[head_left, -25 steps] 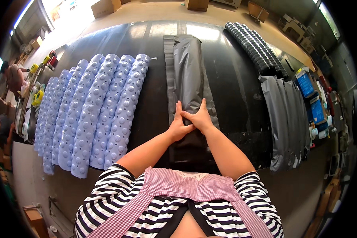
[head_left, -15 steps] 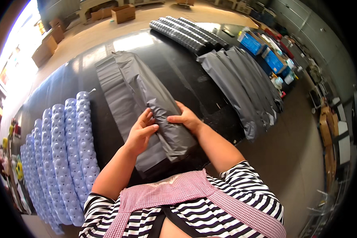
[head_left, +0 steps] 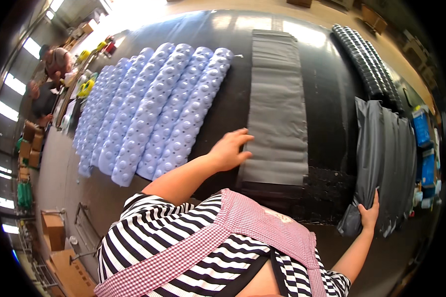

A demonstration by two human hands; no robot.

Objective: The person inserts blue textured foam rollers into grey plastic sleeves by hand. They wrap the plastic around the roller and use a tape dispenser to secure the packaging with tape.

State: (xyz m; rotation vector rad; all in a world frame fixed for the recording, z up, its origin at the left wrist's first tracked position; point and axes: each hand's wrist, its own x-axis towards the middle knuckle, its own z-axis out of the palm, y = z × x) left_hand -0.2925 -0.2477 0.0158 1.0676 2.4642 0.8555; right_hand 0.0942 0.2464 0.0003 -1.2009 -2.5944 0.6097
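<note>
A stack of flat grey plastic bags lies lengthwise on the black table. Beside its left edge is my left hand, fingers apart and holding nothing. On the right, my right hand grips the near end of a long grey plastic-wrapped package, thumb on its left side and fingers over the top. That package lies against a row of similar grey packages. Part of the right hand's fingers is hidden in the folds.
Several rolled blue bumpy mats lie side by side on the left. Dark shiny bumpy rolls lie at the far right, with blue boxes beyond the packages. Two people are at another table on the far left.
The wrapped package left the bag stack and moved right to the row, with my right hand on it. My left hand came away from it to the bags' left edge. The view turned left.
</note>
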